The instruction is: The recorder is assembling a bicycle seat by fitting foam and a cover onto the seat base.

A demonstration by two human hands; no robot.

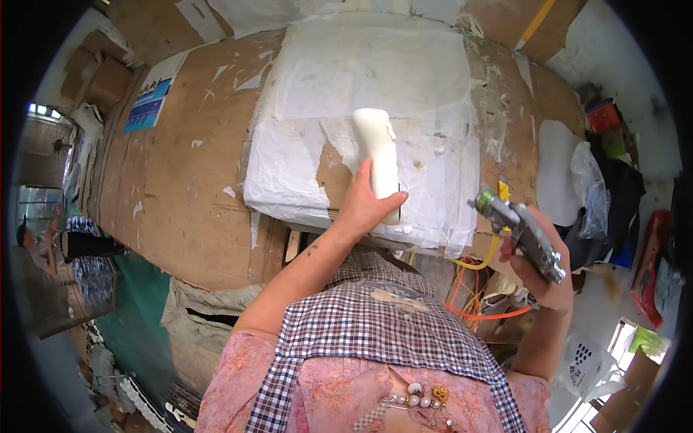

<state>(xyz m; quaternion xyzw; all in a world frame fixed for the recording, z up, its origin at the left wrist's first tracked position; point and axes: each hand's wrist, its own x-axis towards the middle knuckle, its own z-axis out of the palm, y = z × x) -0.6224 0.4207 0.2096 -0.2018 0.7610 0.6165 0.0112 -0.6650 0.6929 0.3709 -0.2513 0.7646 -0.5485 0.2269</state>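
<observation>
Over the paper-covered middle of the table, my left hand [364,198] is closed around the lower part of a long cream-white piece [375,141]. It is rounded, broad at its far end, with a small notch or flap on its right side; its exact kind cannot be made out. My thumb lies across its near end and the fingers go round its left side. To the right, beyond the table's near edge, my right hand [545,245] is wrapped round a silver spray gun [521,231] with a green part at one end. A yellow hose [487,258] and an orange-red hose [491,315] run close by it.
White paper [296,162], torn in places, covers the middle of the cardboard-topped table [195,159]. A blue-and-white printed sheet [149,105] lies at far left. Plastic bags [590,187] and dark cloth [624,191] are at right. Another person [43,249] is at the far left.
</observation>
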